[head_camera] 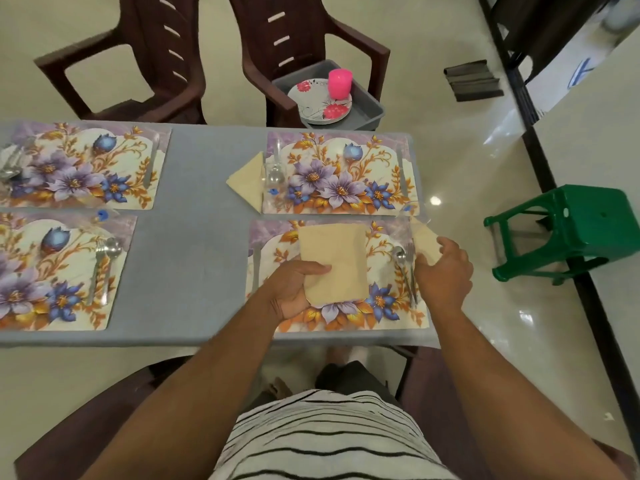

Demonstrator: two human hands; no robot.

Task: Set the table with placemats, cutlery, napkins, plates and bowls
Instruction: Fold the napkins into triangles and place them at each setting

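Observation:
Several floral placemats lie on the grey table (194,174). My left hand (294,289) grips a stack of folded beige napkins (334,261) above the near right placemat (381,306). My right hand (445,268) pinches one folded beige napkin (425,242) at that placemat's right edge, beside a spoon and fork (403,268). A knife (256,268) lies on its left side. Another folded napkin (247,181) sits left of the far right placemat (346,174), which carries cutlery. The near left placemat (62,271) and far left placemat (86,164) also hold cutlery.
A grey tub (367,109) on a brown chair (304,39) behind the table holds flowered plates (323,105) and a pink cup (339,83). A second brown chair (138,53) stands to its left. A green stool (571,230) is on the floor to the right.

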